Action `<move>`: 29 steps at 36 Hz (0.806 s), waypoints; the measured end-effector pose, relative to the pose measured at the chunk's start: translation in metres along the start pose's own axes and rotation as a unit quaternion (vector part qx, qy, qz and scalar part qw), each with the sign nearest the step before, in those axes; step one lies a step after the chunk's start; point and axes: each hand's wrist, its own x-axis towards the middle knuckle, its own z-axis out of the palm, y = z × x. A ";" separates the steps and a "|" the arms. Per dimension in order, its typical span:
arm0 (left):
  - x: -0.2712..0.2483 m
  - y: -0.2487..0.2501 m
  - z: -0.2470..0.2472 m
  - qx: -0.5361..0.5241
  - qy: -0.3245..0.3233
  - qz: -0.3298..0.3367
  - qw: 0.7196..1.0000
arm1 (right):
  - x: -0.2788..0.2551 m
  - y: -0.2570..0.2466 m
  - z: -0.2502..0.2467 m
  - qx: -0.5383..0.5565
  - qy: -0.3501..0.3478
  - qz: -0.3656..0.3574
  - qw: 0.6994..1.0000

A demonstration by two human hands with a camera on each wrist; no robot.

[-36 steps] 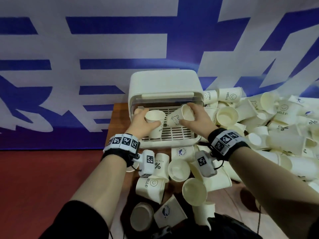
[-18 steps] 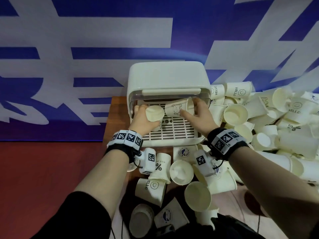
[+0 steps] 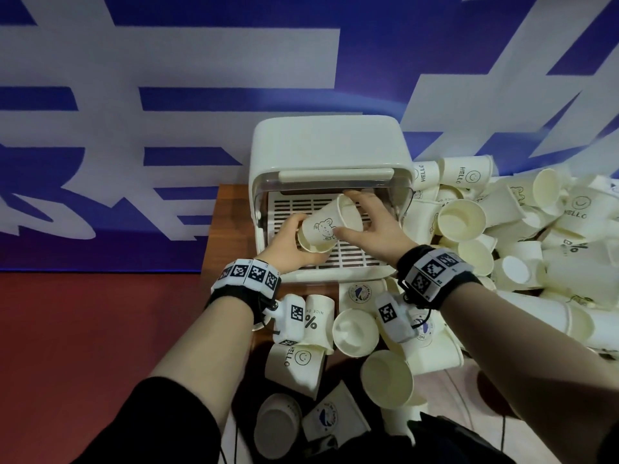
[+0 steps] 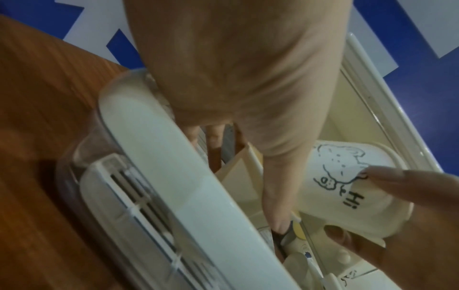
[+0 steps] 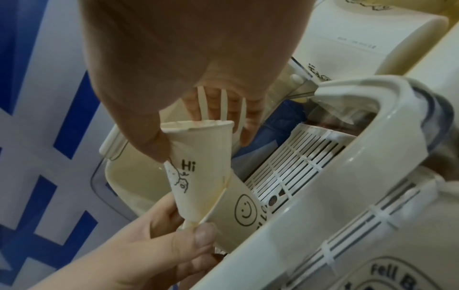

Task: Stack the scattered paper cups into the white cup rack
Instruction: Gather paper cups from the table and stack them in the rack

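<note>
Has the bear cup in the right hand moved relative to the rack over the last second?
Yes. The bear cup has shifted left over the rack grid and now sits nested in the smiley cup held by the left hand.

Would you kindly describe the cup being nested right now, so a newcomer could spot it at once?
Find the white cup rack against the blue wall. Over its slatted tray, both hands hold two cups. The one meant is the bear cup, tilted, its base entering a smiley cup; only it shows a drawn bear and "Hi".
</note>
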 end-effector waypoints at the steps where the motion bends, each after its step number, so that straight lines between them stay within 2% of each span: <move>1: 0.000 -0.001 0.001 -0.002 -0.006 -0.003 1.000 | 0.000 0.000 0.000 -0.008 -0.004 -0.006 1.000; 7: 0.003 -0.008 0.003 -0.009 -0.015 -0.021 1.000 | 0.002 0.001 0.002 -0.047 -0.019 -0.044 0.998; 12: 0.005 -0.011 -0.001 -0.002 -0.023 -0.038 0.999 | 0.003 0.002 0.009 -0.101 -0.059 -0.083 0.990; 15: 0.006 -0.005 -0.003 -0.048 0.017 -0.038 0.998 | 0.000 0.004 0.015 -0.122 -0.092 -0.069 0.986; 19: 0.010 0.000 -0.006 -0.082 0.087 -0.025 0.993 | -0.003 0.009 0.017 -0.093 -0.134 -0.036 0.986; 24: 0.007 0.005 -0.005 -0.098 0.073 -0.019 0.992 | -0.005 0.009 0.021 -0.065 -0.153 -0.006 0.986; 29: 0.004 0.005 -0.006 -0.069 0.057 -0.008 0.996 | -0.003 0.011 0.022 -0.049 -0.156 0.013 0.986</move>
